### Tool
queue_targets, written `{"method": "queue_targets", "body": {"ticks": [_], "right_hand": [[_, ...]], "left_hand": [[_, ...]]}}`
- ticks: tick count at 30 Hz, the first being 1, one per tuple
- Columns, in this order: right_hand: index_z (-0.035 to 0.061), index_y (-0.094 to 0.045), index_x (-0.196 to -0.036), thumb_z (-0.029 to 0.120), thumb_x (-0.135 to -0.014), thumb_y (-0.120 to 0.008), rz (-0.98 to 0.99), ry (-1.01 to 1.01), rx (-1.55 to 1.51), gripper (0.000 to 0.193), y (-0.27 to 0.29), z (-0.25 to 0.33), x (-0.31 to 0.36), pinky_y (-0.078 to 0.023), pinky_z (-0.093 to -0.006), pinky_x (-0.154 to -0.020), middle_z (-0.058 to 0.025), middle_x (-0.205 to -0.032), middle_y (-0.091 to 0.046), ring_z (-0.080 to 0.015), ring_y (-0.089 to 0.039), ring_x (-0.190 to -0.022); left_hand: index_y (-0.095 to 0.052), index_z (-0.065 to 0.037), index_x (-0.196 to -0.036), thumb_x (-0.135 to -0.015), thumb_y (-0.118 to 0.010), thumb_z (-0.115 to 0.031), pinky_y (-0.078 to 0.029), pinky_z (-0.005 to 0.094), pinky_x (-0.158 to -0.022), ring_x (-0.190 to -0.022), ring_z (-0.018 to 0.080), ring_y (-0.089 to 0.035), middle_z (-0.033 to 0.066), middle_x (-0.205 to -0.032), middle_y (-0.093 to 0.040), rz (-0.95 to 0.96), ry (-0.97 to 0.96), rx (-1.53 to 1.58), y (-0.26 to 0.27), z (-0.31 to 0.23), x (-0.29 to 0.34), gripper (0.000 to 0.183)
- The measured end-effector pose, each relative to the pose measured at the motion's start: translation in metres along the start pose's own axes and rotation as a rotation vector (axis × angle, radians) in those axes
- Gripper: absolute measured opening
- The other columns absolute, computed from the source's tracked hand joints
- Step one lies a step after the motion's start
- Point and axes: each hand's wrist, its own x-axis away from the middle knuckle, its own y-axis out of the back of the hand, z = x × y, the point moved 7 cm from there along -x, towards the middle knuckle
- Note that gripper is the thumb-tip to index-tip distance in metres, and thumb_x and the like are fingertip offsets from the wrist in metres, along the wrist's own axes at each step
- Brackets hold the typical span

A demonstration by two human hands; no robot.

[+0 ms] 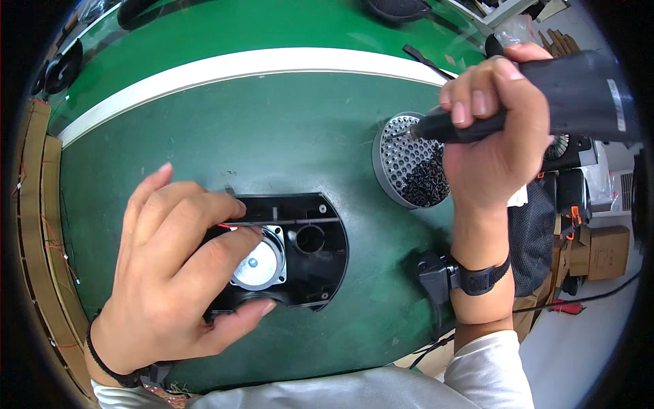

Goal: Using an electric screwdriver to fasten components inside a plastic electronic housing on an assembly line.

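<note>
My left hand grips a black plastic speaker housing that lies on the green table. Its fingers reach over the far edge and the thumb presses the near edge, covering the housing's left part. Inside sits a round silver speaker with a square frame, and a bit of red wire shows by my fingers. My right hand is wrapped round a black electric screwdriver. The tool's tip points left over a round metal screw tray with a perforated plate. Black screws are heaped in the tray's near right part.
A white strip runs across behind the work surface, with a brighter green surface beyond. Cardboard lines the left side. At the right are a black mesh bag, cardboard boxes and a dark cable.
</note>
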Motion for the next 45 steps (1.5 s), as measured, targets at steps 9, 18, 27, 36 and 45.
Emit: {"method": "queue_targets", "body": {"ticks": [9, 18, 27, 36, 45], "right_hand": [[0.0057, -0.056, -0.106, 0.013, -0.092, -0.062, 0.1, -0.057, -0.277, 0.017, -0.021, 0.086, 0.011, -0.037, -0.0263, -0.069, 0.0042, -0.073, -0.046, -0.0062, -0.045, -0.061], [0.0048, -0.049, -0.1, 0.0, -0.074, -0.085, 0.252, -0.331, -0.615, 0.045, -0.008, 0.118, 0.083, -0.036, -0.0108, -0.078, 0.0066, -0.084, -0.055, 0.0021, -0.055, -0.079], [0.0068, -0.048, -0.091, -0.003, -0.072, -0.085, 0.255, -0.353, -0.691, 0.043, 0.003, 0.123, 0.093, -0.04, -0.0122, -0.072, 0.0039, -0.08, -0.056, -0.0049, -0.054, -0.07], [0.0063, -0.052, -0.08, -0.001, -0.065, -0.089, 0.282, -0.438, -0.751, 0.04, -0.012, 0.118, 0.088, -0.046, -0.0103, -0.061, 0.0006, -0.066, -0.058, -0.004, -0.059, -0.056], [0.0078, -0.052, -0.077, -0.004, -0.067, -0.086, 0.259, -0.354, -0.596, 0.037, -0.012, 0.118, 0.083, -0.047, -0.0117, -0.06, 0.0013, -0.065, -0.058, -0.0037, -0.058, -0.054]], "left_hand": [[-0.077, -0.008, -0.098, -0.07, -0.086, -0.031, -0.025, 0.0648, -0.115, -0.105, 0.0351, -0.063, 0.0133, -0.11, -0.067, -0.145, 0.082, 0.024, 0.02, -0.017, -0.002, 0.038], [-0.08, -0.013, -0.092, -0.069, -0.086, -0.022, -0.02, 0.0587, -0.118, -0.086, 0.0207, -0.063, -0.0044, -0.088, -0.064, -0.347, -0.027, 0.268, 0.007, -0.033, 0.001, 0.026], [-0.075, -0.015, -0.083, -0.065, -0.089, -0.018, -0.025, 0.054, -0.113, -0.084, 0.0206, -0.062, -0.0039, -0.086, -0.062, -0.279, -0.053, 0.324, 0.005, -0.029, 0.004, 0.024], [-0.072, -0.017, -0.08, -0.065, -0.09, -0.019, -0.028, 0.0497, -0.109, -0.082, 0.0183, -0.06, -0.0053, -0.086, -0.06, -0.236, -0.05, 0.41, 0.002, -0.026, 0.001, 0.024], [-0.075, -0.015, -0.091, -0.065, -0.09, -0.022, -0.033, 0.0482, -0.104, -0.089, 0.0223, -0.061, -0.0005, -0.099, -0.063, -0.137, -0.039, 0.357, 0.004, -0.03, -0.001, 0.031]]}}
